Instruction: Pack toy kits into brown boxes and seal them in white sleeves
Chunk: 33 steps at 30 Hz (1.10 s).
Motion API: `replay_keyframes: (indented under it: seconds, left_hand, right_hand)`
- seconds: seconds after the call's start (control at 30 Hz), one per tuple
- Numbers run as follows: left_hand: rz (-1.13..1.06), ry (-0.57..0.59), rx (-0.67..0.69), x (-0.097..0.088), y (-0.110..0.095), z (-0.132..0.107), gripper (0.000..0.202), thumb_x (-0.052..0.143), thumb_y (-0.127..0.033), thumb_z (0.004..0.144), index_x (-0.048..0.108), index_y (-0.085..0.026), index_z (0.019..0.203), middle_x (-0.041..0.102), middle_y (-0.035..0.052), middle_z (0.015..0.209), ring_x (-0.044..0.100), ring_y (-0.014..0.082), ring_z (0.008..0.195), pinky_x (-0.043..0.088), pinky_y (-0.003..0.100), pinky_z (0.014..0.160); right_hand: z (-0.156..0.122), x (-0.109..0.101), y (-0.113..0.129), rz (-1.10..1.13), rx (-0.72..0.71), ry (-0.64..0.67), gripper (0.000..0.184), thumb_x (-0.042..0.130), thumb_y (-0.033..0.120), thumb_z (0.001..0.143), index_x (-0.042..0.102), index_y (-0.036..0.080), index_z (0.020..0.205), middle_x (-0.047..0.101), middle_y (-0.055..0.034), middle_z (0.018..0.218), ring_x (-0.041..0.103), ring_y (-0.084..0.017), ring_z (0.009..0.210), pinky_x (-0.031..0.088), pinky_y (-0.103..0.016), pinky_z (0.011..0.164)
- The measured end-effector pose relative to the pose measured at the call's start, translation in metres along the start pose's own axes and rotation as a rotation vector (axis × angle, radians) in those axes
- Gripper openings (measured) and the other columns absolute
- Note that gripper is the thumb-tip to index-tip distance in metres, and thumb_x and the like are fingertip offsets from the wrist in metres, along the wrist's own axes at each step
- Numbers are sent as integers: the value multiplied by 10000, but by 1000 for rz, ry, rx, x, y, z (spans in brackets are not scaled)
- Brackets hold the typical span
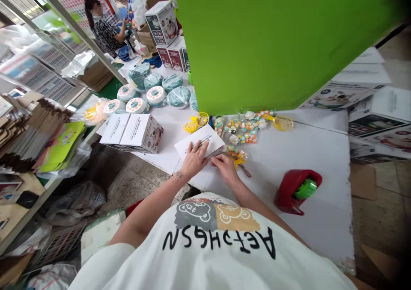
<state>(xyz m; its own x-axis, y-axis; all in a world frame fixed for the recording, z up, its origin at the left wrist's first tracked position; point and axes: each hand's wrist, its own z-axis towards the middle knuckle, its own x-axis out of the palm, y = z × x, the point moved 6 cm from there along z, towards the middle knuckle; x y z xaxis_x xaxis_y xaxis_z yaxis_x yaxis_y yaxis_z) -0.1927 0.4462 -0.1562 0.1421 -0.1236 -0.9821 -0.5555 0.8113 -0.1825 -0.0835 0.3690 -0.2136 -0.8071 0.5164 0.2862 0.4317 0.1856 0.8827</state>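
A small white printed box (201,141) lies on the white table (302,153) right in front of me. My left hand (193,158) rests flat on top of it with the fingers stretched out. My right hand (224,167) touches the box's near right edge, fingers curled against its side. Just beyond the box lie clear bags of small coloured pieces (242,129) and yellow plastic baskets (196,122).
A red tape dispenser with green tape (297,190) sits at the right. Two closed white boxes (133,131) stand at the left, teal round toys (160,91) behind them. A green panel (272,42) rises at the back. Another person (104,27) works far left; shelves line the left side.
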Motion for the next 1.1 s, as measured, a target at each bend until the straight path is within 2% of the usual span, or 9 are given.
replay_keyframes:
  seconds: [0.1,0.23,0.37,0.5,0.7,0.87,0.93,1.0,1.1]
  left_hand:
    - [8,3,1,-1,0,0,663,464,-269,930,254,-134,1544,483,125,1486,306,326,1451,190,580,1196]
    - [65,14,63,0,-1,-1,555,420,-269,972,347,-254,1521,429,99,1529,312,342,1446,229,616,1162]
    - [138,14,126,3,-2,-3,490,456,-295,976,447,-305,1465,412,139,1531,320,383,1437,261,649,1127]
    - [160,12,143,5,-2,-5,487,475,-317,969,467,-269,1454,386,156,1545,298,393,1446,249,660,1130]
    - [165,21,128,7,-1,-5,545,368,-324,1000,392,-74,1483,350,178,1561,264,368,1463,212,629,1169]
    - [199,70,126,9,3,-5,571,404,-335,997,339,-102,1514,299,166,1585,254,327,1476,219,603,1179]
    - [206,97,163,6,8,-12,567,403,-315,1000,318,-121,1526,299,148,1589,255,300,1480,218,574,1191]
    - [197,113,238,0,13,-24,556,394,-312,1007,311,-144,1531,318,118,1586,256,267,1483,198,536,1211]
    - [170,115,356,-10,25,-48,534,386,-311,1018,317,-169,1528,350,78,1577,237,228,1491,139,494,1236]
  right_hand:
    - [6,3,-9,83,65,-38,400,851,483,558,636,173,691,655,-4,651,591,-138,633,526,-317,741]
    - [11,4,-15,97,88,-64,433,853,499,525,618,168,676,651,-4,654,600,-142,625,547,-337,735]
    - [14,4,-17,60,67,-75,445,829,531,545,624,166,696,655,-12,665,613,-155,640,557,-350,740]
    - [16,2,-19,-28,-1,-74,467,779,589,601,621,172,737,669,-24,696,624,-168,657,552,-351,730]
    - [25,-6,-20,-296,-163,-93,423,728,586,701,541,206,696,643,-20,640,580,-175,626,470,-321,672]
    - [33,-24,-27,-475,-231,-153,380,732,534,676,540,206,688,621,-29,647,541,-186,618,459,-354,699]
    - [33,-38,-27,-501,-259,-225,333,663,506,725,554,196,776,647,-60,737,570,-205,683,481,-383,746]
    - [31,-51,-25,-490,-294,-280,306,581,437,765,575,175,923,677,-110,920,611,-226,823,496,-409,828]
    - [24,-53,-25,-452,-327,-157,383,523,307,741,618,158,1081,681,-127,1095,636,-223,935,505,-417,899]
